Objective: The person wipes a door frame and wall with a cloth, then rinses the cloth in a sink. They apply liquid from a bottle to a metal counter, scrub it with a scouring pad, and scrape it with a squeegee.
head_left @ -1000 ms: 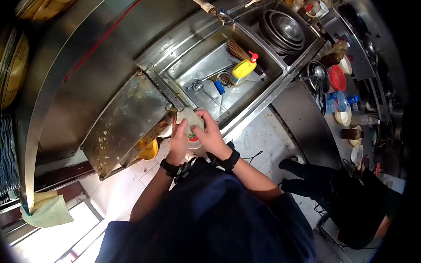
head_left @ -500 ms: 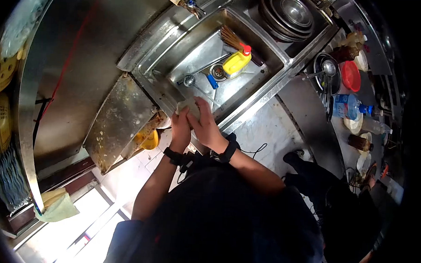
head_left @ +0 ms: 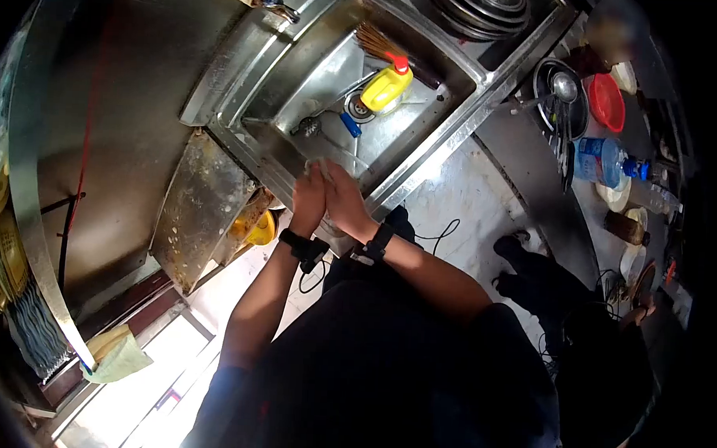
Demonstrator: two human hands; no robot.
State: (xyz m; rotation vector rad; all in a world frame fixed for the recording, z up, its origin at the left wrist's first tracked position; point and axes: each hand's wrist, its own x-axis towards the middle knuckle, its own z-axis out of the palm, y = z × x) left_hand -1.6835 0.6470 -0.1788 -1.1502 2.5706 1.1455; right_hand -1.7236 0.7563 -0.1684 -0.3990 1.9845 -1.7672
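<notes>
My left hand [head_left: 309, 200] and my right hand [head_left: 343, 198] are pressed together over the near left edge of the metal sink [head_left: 254, 161]. Both are closed around a pale, crumpled cloth [head_left: 317, 167], mostly hidden by the fingers. In the sink basin lie a yellow bottle [head_left: 385, 89] with a red cap, a blue-handled tool [head_left: 351, 125], a metal ladle [head_left: 308, 127] and a bundle brush [head_left: 374, 41] of brown bristles.
Stacked metal pans [head_left: 476, 15] stand at the upper right. The right counter holds a red bowl [head_left: 607, 102], ladles in a pan and a water bottle [head_left: 598, 160]. Another person [head_left: 602, 375] stands at the lower right. A faucet [head_left: 279, 6] is above the sink.
My hands have drawn closer together, and less of the pale cloth shows between them. The view has shifted, so the sink and its contents appear further up and left.
</notes>
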